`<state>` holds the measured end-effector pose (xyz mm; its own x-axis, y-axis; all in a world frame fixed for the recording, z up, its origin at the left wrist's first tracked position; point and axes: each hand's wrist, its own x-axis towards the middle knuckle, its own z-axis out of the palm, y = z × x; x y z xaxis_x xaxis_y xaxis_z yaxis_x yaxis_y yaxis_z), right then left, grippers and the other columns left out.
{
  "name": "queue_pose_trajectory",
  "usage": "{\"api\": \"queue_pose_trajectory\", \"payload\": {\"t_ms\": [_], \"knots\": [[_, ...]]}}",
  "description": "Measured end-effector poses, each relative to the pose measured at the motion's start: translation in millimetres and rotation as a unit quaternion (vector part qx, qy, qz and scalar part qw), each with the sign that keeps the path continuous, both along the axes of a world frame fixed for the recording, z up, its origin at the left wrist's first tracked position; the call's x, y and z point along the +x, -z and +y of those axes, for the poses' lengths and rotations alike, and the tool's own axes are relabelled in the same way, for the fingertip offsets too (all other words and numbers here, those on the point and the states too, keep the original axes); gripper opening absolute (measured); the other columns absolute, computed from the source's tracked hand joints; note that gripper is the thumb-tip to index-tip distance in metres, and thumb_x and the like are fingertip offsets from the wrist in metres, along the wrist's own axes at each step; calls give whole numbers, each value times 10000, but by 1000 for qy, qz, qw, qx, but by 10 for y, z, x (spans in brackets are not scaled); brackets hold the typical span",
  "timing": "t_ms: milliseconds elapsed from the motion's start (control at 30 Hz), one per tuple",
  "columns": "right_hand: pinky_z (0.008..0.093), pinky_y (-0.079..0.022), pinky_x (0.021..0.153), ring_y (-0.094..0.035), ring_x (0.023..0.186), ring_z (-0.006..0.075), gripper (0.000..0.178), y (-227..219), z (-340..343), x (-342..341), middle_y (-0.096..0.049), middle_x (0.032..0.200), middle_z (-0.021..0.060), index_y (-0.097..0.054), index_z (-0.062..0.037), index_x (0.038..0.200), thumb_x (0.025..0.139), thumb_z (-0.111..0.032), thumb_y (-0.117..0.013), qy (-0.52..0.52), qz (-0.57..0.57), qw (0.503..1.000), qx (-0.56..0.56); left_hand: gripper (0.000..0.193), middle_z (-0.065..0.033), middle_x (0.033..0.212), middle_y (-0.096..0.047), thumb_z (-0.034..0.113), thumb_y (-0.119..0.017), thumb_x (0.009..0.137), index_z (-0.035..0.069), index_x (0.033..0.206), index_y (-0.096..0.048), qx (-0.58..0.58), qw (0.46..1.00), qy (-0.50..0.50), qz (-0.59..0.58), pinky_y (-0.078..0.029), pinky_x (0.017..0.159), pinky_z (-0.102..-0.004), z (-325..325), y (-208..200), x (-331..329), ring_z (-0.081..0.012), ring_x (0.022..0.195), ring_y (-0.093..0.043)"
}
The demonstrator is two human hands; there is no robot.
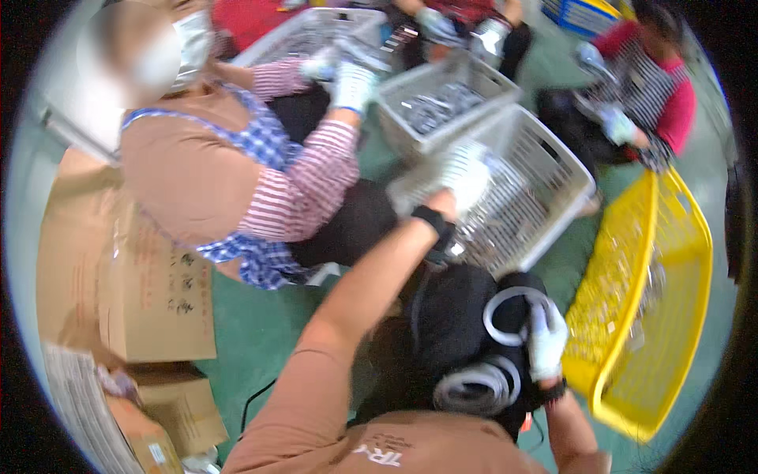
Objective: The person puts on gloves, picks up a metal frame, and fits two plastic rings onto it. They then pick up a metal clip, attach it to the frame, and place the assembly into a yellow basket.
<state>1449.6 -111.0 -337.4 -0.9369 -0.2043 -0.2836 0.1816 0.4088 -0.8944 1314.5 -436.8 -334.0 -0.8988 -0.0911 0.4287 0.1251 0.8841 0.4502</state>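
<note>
My left hand [466,175], in a white striped glove, reaches over the near side of a light grey slatted crate [562,162]. Motion smears its fingers, so whether it holds anything is unclear. Small shiny pieces [480,241] lie in the crate's near corner. Above my dark-clothed lap, my gloved right hand [547,344] grips the right side of a pale white ring [488,317]. Several similar rings [446,389] lie in a loose pile on my lap, close to my body.
A yellow basket [683,332] with small clear pieces stands at my right. Beyond my crate is another grey crate [395,99] of shiny parts. A co-worker in a blue checked apron [264,130] sits at left, near cardboard boxes [158,308]. Another person in pink sleeves [681,110] sits far right.
</note>
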Motion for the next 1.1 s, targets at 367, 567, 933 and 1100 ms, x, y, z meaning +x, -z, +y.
{"api": "queue_pose_trajectory", "payload": {"t_ms": [367, 567, 933, 1100], "knots": [[235, -482, 611, -615, 674, 98, 364, -753, 41, -204, -678, 858, 20, -651, -48, 1293, 1089, -334, -555, 8, -23, 972, -235, 430, -159, 1231, -692, -23, -571, 985, -11, 1415, -554, 849, 462, 179, -185, -593, 943, -382, 500, -177, 1770, -251, 1024, -706], [261, -498, 664, -631, 717, 120, 400, -970, -9, -259, -680, 894, 49, -651, -27, 1283, 1105, -361, -523, 2, 26, 950, -313, 269, -64, 1029, -664, 43, -616, 949, 49, 1217, -609, 749, 619, 150, -183, -538, 783, -291, 796, -334, 2075, -174, 861, -651], [265, -501, 665, -641, 715, 137, 448, -1042, 39, -167, -701, 891, 65, -662, -10, 1237, 1106, -409, -505, -4, 14, 935, -354, 291, -15, 899, -665, 279, -712, 1009, 14, 1123, -669, 381, 920, -90, -19, -486, 701, -265, 911, -166, 2212, -83, 787, -581], [259, -497, 622, -641, 687, 127, 393, -1089, -36, -125, -706, 848, 54, -699, -31, 1131, 1097, -387, -536, 12, 23, 950, -311, 349, -60, 1019, -734, 187, -748, 975, -45, 1225, -677, 274, 957, -93, -14, -535, 800, -299, 883, -182, 2270, -105, 880, -626]]}}
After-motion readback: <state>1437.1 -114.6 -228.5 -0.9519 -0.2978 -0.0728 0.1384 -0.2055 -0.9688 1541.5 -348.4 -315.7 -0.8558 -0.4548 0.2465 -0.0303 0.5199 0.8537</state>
